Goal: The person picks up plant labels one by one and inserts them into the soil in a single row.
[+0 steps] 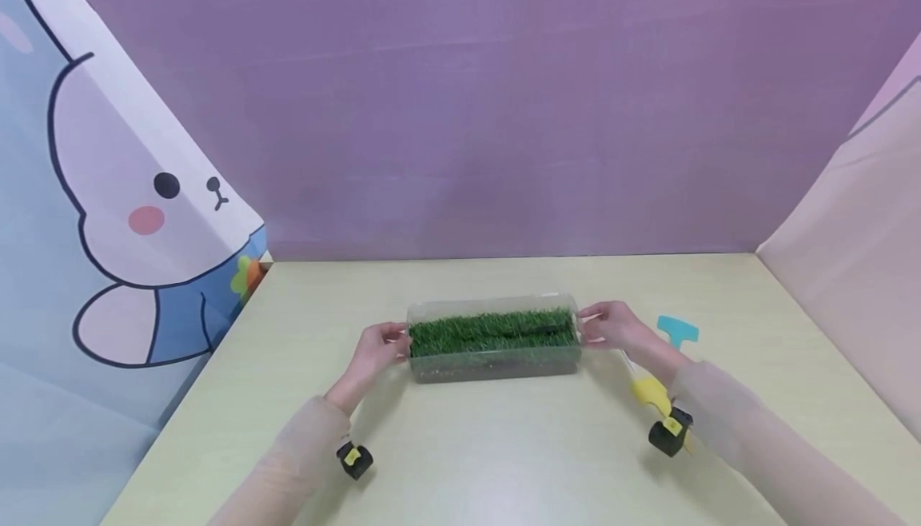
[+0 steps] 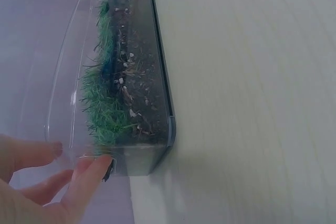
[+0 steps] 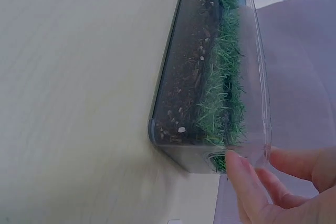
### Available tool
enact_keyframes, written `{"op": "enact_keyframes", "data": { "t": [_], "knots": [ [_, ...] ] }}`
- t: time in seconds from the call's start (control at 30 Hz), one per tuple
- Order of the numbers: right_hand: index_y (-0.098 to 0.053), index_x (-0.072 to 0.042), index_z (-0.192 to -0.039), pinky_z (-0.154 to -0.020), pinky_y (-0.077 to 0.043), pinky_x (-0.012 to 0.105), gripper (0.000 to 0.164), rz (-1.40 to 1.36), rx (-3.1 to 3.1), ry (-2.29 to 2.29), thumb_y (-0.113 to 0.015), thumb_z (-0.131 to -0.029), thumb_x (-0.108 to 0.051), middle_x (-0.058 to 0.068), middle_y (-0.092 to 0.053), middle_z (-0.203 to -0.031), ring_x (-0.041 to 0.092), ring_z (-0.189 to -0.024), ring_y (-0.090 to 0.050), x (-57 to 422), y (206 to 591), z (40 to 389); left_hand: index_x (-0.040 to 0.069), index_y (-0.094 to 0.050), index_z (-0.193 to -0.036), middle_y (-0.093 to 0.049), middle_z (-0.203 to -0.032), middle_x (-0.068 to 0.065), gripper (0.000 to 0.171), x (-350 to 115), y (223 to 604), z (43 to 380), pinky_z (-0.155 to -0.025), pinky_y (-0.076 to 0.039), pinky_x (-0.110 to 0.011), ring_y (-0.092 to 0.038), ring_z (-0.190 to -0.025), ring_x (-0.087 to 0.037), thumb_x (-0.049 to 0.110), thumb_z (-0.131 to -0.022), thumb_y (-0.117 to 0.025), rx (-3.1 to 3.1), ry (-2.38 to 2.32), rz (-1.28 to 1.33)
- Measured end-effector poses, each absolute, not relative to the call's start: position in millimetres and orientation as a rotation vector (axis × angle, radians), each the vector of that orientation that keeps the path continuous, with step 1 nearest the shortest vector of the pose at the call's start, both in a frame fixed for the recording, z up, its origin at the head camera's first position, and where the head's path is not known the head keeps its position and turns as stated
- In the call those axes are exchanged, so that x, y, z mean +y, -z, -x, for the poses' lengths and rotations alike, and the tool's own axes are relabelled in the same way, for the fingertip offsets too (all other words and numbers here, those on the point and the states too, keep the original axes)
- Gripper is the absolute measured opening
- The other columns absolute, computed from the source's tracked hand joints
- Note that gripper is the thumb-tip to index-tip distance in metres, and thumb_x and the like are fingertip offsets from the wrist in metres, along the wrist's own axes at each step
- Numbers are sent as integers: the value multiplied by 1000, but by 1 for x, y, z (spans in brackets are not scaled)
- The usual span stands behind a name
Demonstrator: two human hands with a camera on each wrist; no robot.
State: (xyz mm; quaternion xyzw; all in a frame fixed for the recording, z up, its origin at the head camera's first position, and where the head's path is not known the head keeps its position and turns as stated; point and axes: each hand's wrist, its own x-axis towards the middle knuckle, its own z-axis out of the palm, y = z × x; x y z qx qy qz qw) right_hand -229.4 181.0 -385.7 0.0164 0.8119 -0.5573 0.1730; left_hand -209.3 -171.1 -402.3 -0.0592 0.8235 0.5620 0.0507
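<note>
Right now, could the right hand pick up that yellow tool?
Probably not yet: the right hand holds the clear box. The yellow tool lies close by, partly hidden behind the wrist camera.

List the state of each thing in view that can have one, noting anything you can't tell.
Clear box: upright, gripped at both ends; contact with the table unclear.
Grass: inside the box, blades up.
Soil: dark, flecked with pale bits, under the grass.
Left grip: pinching the box's left end.
Right grip: pinching its right end.
Blue piece: on the table, partly hidden.
Yellow piece: on the table, partly hidden.
</note>
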Motion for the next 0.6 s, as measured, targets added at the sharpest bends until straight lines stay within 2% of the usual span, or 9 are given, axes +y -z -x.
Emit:
{"op": "enact_keyframes", "data": {
  "t": [0.27,0.6],
  "knots": [
    [-38,17,-119,-78,-52,36,41,-23,2306,1554,-45,-80,8,30,-51,-108,30,-92,-57,182,383,223,-12,-49,-115,-56,-95,-21,36,-172,404,208,-68,-55,-29,-58,-70,-18,-5,-80,-53,2503,-1724,180],
    [-39,18,-118,-77,-53,36,38,-8,2314,1578,-47,-82,9,29,-54,-103,31,-91,-58,187,385,208,-11,-51,-114,-57,-92,-18,35,-168,403,202,-67,-55,-28,-57,-70,-16,-5,-80,-53,2505,-1714,171]
  ]
}}
